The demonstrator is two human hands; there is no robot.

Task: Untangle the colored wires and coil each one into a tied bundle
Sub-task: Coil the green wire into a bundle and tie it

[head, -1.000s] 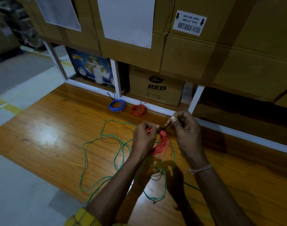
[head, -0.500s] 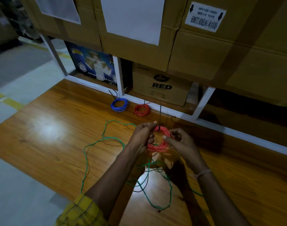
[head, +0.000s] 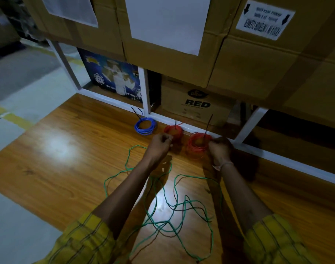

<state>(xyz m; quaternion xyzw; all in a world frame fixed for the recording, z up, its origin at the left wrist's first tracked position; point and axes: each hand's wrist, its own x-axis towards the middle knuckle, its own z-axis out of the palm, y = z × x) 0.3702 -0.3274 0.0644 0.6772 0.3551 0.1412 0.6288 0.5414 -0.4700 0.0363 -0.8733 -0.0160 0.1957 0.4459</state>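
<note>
1. The orange-red coil (head: 198,147) lies on the wooden floor (head: 67,168) by the white rack rail (head: 191,128), a dark tie standing up from it; it looks bundled and just being set down.
2. The right hand (head: 220,149) touches this coil's right edge, fingers curled at the wire; whether it pinches the wire I cannot tell.
3. The left hand (head: 160,144) is curled in a loose fist just left of the coil, touching no wire as far as I can see.
4. Beyond, a darker red coil (head: 173,130) and a blue coil (head: 144,125) sit tied against the rail, so I judge 3 bundles done.
5. The green wire (head: 174,212) sprawls loose near the person, with what may be a thin brown strand or only its shadow; that is the work left.
6. The wires are thin, smooth and springy. The floor is glossy, and cardboard boxes (head: 258,63) are matte.
</note>
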